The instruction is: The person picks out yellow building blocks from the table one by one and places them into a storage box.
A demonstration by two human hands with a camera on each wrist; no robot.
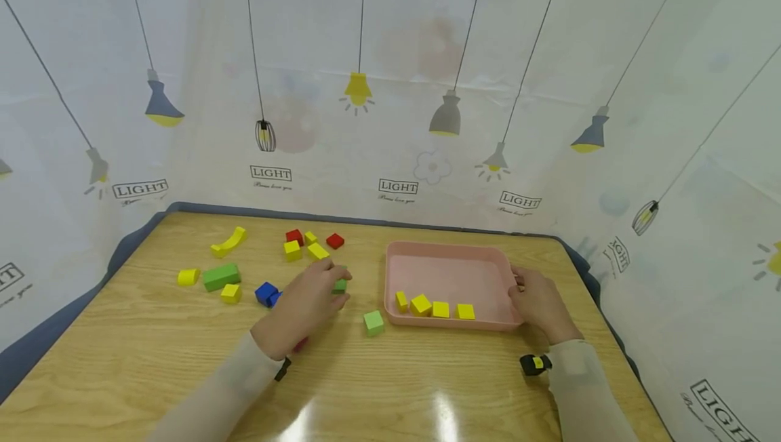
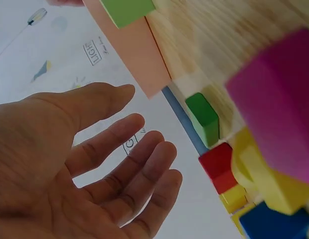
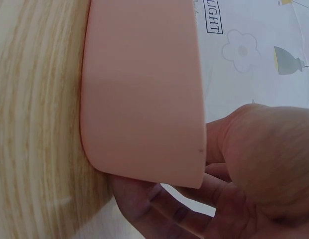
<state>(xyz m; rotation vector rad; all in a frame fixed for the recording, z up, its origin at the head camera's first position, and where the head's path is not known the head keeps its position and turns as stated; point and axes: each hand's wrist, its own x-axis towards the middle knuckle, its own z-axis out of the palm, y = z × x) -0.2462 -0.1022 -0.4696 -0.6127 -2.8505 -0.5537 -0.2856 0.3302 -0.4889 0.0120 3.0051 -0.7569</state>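
Note:
My left hand hovers over the loose blocks left of the tray, its fingers loosely bent and holding nothing in the left wrist view. Just past its fingertips stands a green block, partly hidden by the hand. Blue blocks lie beside the hand, and a magenta block is mostly covered by the wrist in the head view. My right hand grips the right side of a pink tray, fingers curled against its outer wall. Several yellow blocks lie along the tray's near side.
A light green cube sits just left of the tray. Farther left are a long green block, a yellow arch, a yellow rounded piece and a yellow cube. Red blocks and yellow ones lie toward the back.

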